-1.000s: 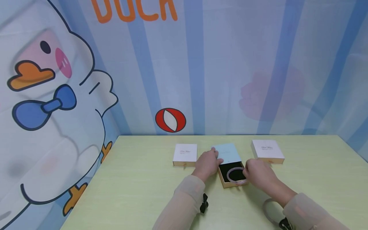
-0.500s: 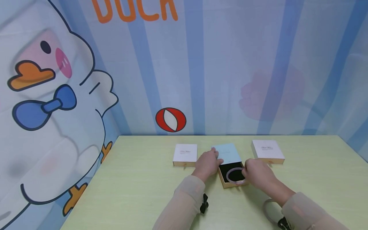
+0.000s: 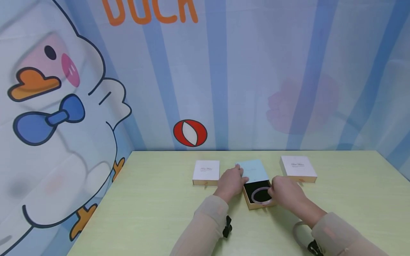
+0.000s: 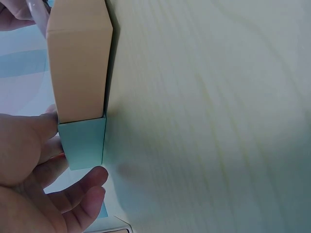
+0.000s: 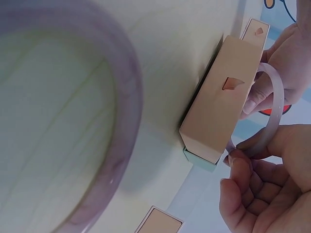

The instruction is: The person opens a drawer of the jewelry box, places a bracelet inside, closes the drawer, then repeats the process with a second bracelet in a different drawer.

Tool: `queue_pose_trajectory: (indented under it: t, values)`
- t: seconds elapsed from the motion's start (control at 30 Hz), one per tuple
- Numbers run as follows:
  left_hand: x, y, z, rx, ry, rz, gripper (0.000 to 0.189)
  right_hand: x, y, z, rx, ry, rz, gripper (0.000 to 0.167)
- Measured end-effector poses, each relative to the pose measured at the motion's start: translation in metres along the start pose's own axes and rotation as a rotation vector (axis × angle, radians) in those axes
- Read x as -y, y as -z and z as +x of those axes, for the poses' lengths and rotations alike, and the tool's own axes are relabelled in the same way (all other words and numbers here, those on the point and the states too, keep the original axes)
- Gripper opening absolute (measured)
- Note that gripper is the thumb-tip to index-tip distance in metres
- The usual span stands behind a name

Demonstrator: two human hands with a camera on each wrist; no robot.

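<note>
While the left hand (image 3: 230, 183) holds the box (image 5: 214, 107), the right hand (image 3: 286, 192) pinches the bangle (image 5: 278, 97), and probably does best to guide it gently, without scraping the box.

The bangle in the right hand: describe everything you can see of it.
The bangle is a smooth, glossy, pale lilac ring, perhaps stone or glass. The right hand pinches it at one side. It is tilted over the open, black-lined drawer, partly above the rim; whether it touches the drawer is unclear.
</note>
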State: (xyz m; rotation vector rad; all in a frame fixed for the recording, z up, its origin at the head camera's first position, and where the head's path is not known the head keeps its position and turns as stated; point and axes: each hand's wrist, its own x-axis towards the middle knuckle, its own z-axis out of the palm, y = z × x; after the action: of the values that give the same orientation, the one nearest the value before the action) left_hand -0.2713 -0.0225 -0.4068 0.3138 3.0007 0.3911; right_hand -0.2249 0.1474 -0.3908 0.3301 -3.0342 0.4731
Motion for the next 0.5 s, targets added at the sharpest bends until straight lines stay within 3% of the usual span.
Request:
queue_pose_trajectory:
  t: [0.5]
  values:
    - [0.0009,-0.0027,0.0010,-0.023,-0.012,-0.001,0.039,0.0027,0.0013,0.0023,0.026,-0.007,-0.020,0.025]
